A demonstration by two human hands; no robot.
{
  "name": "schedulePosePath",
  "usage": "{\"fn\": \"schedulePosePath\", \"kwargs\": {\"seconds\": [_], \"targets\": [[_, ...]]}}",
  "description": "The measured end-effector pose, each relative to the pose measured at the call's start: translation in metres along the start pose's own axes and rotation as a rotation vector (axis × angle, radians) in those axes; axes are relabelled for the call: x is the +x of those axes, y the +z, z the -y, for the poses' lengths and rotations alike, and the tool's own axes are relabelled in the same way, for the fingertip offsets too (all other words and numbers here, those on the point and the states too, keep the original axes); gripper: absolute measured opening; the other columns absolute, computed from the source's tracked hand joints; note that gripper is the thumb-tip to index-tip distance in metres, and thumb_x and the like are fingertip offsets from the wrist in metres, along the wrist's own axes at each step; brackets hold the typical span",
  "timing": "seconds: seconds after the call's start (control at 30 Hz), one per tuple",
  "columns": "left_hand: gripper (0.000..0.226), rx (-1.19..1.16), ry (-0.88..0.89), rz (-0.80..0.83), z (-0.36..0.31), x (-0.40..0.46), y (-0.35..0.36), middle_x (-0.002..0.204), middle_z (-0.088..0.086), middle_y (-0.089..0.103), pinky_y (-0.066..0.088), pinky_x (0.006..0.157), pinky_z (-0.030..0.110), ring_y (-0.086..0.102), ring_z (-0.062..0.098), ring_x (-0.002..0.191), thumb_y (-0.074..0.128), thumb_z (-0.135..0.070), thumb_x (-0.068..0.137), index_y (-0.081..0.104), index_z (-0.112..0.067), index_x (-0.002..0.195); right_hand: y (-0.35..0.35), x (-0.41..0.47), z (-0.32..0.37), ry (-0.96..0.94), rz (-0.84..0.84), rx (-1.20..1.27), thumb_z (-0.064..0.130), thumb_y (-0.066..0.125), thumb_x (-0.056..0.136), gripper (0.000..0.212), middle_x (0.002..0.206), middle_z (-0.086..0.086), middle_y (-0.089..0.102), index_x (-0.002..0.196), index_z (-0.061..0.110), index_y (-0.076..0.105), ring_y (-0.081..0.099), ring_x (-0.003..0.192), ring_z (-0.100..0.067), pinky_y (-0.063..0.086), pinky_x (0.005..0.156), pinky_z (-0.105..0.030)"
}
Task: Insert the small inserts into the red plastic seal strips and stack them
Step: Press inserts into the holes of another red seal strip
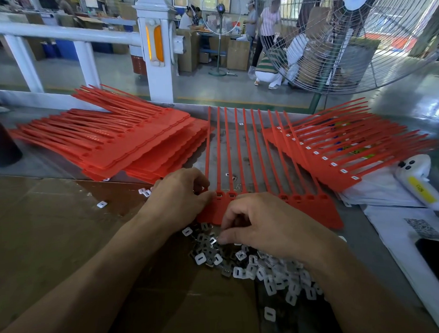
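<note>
A red seal strip sheet lies flat in front of me, its thin tails pointing away. My left hand presses an insert with curled fingers into a slot at the sheet's left end. My right hand hovers over the sheet's near edge and pinches a small insert at the top of the pile of white and metal inserts. A stack of red sheets with open slots lies at the back left. A stack with white inserts fitted lies at the back right.
A cardboard sheet covers the table's left side. A white handheld device with a yellow label rests on papers at the right, next to a dark phone. A large wire fan and a white railing stand beyond the table.
</note>
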State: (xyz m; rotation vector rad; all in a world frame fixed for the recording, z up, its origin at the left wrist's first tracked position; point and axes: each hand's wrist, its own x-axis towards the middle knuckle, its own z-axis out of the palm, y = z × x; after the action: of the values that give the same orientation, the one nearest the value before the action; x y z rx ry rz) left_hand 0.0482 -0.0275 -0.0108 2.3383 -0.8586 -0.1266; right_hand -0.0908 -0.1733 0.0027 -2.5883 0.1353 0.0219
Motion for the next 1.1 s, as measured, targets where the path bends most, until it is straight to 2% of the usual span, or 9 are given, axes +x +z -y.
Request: {"fn": "schedulePosePath", "kwargs": {"seconds": [0.17,0.47,0.6,0.7,0.8,0.87,0.93,1.03,1.1], "targets": [[0.027,0.0,-0.004,0.008,0.0,0.0,0.0,0.1,-0.015,0.063,0.051,0.098,0.046,0.061,0.009,0.097,0.071,-0.048,0.09,0.068,-0.031,0.111,0.0,0.0,0.002,-0.013,0.007,-0.018,0.035,0.081,0.087,0.01,0.086,0.02,0.064,0.087,0.033,0.071,0.061,0.085,0.009,0.047,0.069,-0.016],[0.026,0.008,0.003,0.01,0.0,0.001,-0.001,0.099,-0.016,0.063,0.051,0.097,0.046,0.061,0.008,0.095,0.07,-0.048,0.09,0.068,-0.032,0.111,0.0,-0.002,0.003,-0.075,-0.002,0.034,0.031,0.077,0.091,0.012,0.092,0.025,0.065,0.086,0.034,0.066,0.062,0.083,0.008,0.047,0.065,-0.011],[0.025,0.009,-0.002,0.014,-0.001,0.001,-0.001,0.098,-0.016,0.063,0.05,0.098,0.047,0.061,0.009,0.095,0.07,-0.048,0.09,0.068,-0.032,0.11,0.0,-0.002,0.003,-0.082,-0.09,0.121,0.027,0.075,0.093,0.014,0.086,0.027,0.067,0.086,0.034,0.065,0.065,0.069,0.002,0.047,0.059,-0.01],[0.026,0.005,-0.003,0.017,-0.001,0.001,-0.001,0.097,-0.015,0.063,0.05,0.099,0.047,0.061,0.009,0.095,0.071,-0.048,0.09,0.068,-0.032,0.109,-0.002,0.0,-0.001,-0.066,-0.228,0.148,0.025,0.077,0.092,0.014,0.089,0.025,0.067,0.087,0.035,0.068,0.066,0.078,0.003,0.049,0.067,-0.011],[0.026,-0.012,-0.008,0.019,0.0,0.001,-0.001,0.097,-0.016,0.063,0.05,0.099,0.046,0.061,0.007,0.095,0.071,-0.048,0.089,0.068,-0.032,0.109,-0.013,-0.002,-0.013,0.017,-0.358,0.175,0.029,0.076,0.092,0.01,0.091,0.029,0.068,0.088,0.037,0.072,0.065,0.084,0.008,0.046,0.067,-0.008],[0.026,-0.023,-0.009,0.016,0.0,0.001,-0.001,0.097,-0.016,0.063,0.05,0.1,0.047,0.061,0.007,0.095,0.071,-0.048,0.089,0.068,-0.032,0.109,-0.025,-0.005,-0.028,0.109,-0.456,0.226,0.029,0.077,0.091,0.008,0.089,0.028,0.072,0.088,0.036,0.076,0.066,0.083,0.009,0.044,0.07,-0.011],[0.026,-0.024,-0.008,0.013,0.0,0.001,-0.002,0.097,-0.016,0.063,0.049,0.1,0.047,0.061,0.007,0.095,0.071,-0.049,0.089,0.068,-0.032,0.109,-0.037,-0.01,-0.045,0.201,-0.528,0.293,0.023,0.077,0.09,0.013,0.081,0.025,0.073,0.085,0.034,0.078,0.065,0.074,0.009,0.045,0.072,-0.022],[0.026,-0.019,-0.008,0.015,0.0,0.001,-0.002,0.097,-0.016,0.062,0.05,0.1,0.047,0.06,0.007,0.096,0.071,-0.049,0.09,0.068,-0.032,0.11,-0.047,-0.018,-0.067,0.327,-0.557,0.31,0.014,0.076,0.09,0.021,0.063,0.02,0.069,0.081,0.032,0.077,0.06,0.056,0.006,0.044,0.064,-0.026],[0.026,-0.019,-0.007,0.014,0.0,0.0,-0.001,0.097,-0.016,0.063,0.049,0.1,0.047,0.061,0.008,0.096,0.071,-0.048,0.09,0.068,-0.031,0.11,-0.049,-0.02,-0.076,0.393,-0.552,0.311,0.012,0.076,0.09,0.021,0.06,0.012,0.069,0.081,0.03,0.077,0.058,0.052,-0.001,0.046,0.06,-0.028]]}}
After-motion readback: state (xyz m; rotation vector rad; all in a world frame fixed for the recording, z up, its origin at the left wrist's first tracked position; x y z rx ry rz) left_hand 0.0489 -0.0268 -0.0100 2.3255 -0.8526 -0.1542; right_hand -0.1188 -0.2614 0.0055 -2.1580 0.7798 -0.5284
